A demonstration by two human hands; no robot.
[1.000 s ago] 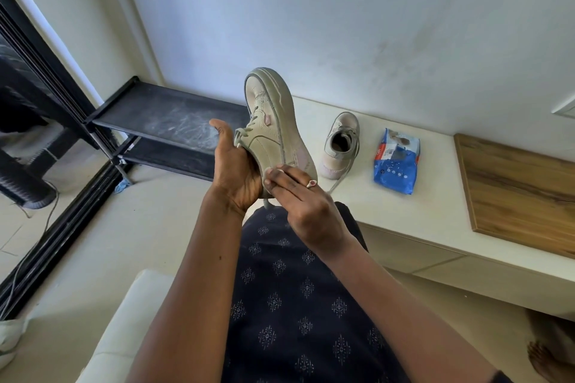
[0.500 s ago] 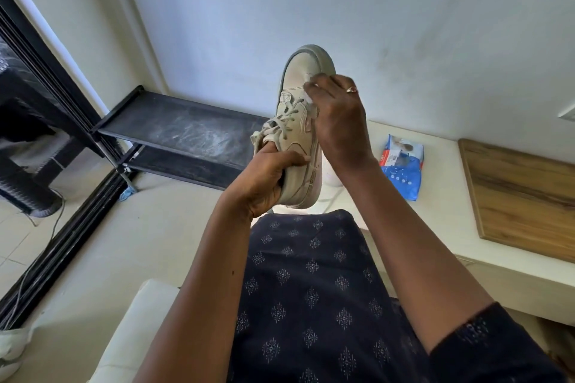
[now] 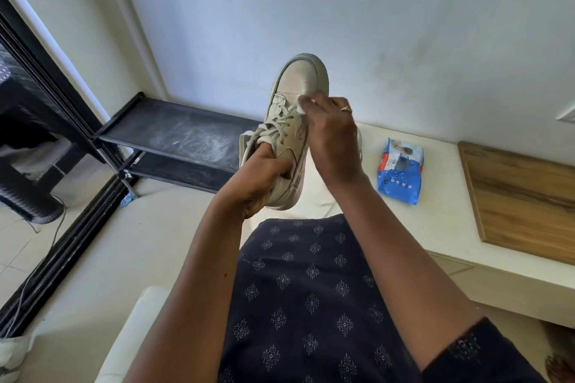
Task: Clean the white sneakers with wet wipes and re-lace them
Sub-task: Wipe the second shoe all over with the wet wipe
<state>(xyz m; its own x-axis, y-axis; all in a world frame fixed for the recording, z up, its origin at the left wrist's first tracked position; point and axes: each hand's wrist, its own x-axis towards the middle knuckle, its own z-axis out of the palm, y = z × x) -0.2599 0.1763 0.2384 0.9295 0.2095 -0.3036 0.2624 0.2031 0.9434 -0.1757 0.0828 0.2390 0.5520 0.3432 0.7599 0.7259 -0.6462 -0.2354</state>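
**Sneaker up in the air, wipe on the upper**

Left hand (image 3: 261, 183) grips the heel end of the white sneaker (image 3: 294, 121), arm raised, toe pointing up and away. Right hand (image 3: 333, 140) comes in from the right, fingers curled, pinching a white wipe (image 3: 303, 103) against the upper just above the laces. Ring on one right finger. Blue wipes pack (image 3: 399, 176) lies flat on the white bench (image 3: 435, 227); print too small to read. Wooden board (image 3: 522, 202) at the bench's right, black shoe rack (image 3: 180, 140) left, pale wall behind.
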